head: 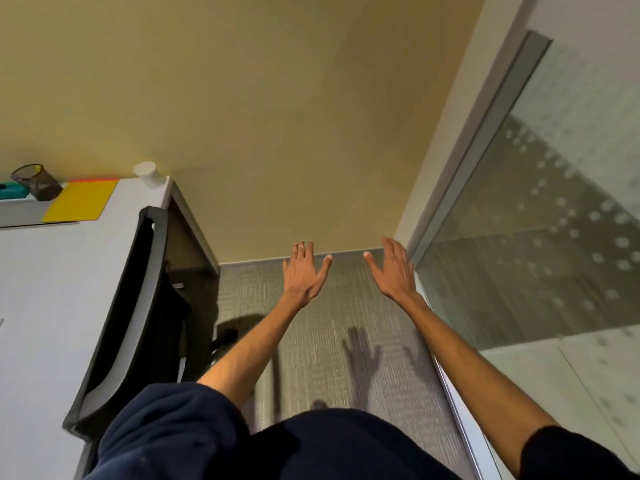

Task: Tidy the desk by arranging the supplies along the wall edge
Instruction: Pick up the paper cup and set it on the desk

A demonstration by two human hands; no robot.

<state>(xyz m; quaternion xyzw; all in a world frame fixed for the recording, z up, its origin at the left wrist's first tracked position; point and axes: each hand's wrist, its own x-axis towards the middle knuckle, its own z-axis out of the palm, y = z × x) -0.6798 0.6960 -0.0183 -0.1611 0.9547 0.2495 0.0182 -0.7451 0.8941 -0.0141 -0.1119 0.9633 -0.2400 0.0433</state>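
Note:
My left hand point(304, 270) and my right hand point(394, 268) are held out flat over the grey carpet, fingers apart, holding nothing. They are well to the right of the white desk point(52, 271). At the desk's far edge by the wall sit a yellow paper pad point(81, 200), a dark mesh pen cup point(36, 181), a teal object point(12, 190) and a white cup point(149, 174) at the corner. Part of the desk lies outside the view on the left.
A black and grey chair back point(135, 306) stands between me and the desk. A beige wall point(277, 116) is straight ahead. A frosted glass partition point(536, 237) runs along the right. Grey carpet point(311, 341) lies below my arms.

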